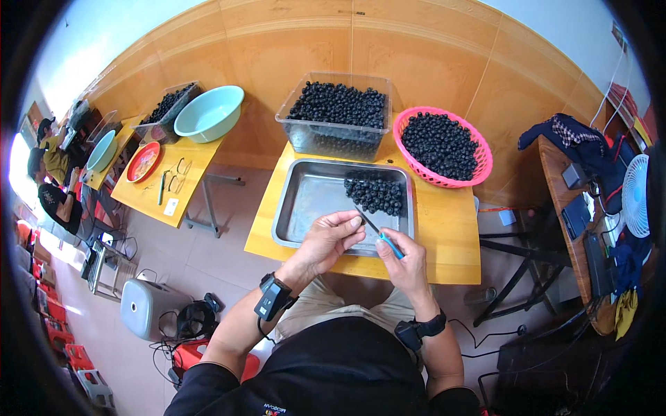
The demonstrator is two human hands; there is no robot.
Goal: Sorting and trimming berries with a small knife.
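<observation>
My left hand [331,239] pinches a small dark round piece [360,220], mostly hidden by the fingertips, above the near edge of a steel tray [297,204]. Wrapped round the blue handle of a slim tool with a narrow dark blade [390,245] is my right hand [406,265]. The tool looks like a small knife, and its tip points at the piece in my left fingers. In the tray's far right part lies a heap of dark round pieces [374,194], like berries or nuts; I cannot tell which kind.
Behind the tray stand a clear plastic bin [333,143] and a pink basket [400,149], both full of the same pieces. Another yellow table [139,196] at left bears a mint basin [208,114] and red plate [139,163]. At right is a cluttered brown table [555,173]. People sit far left.
</observation>
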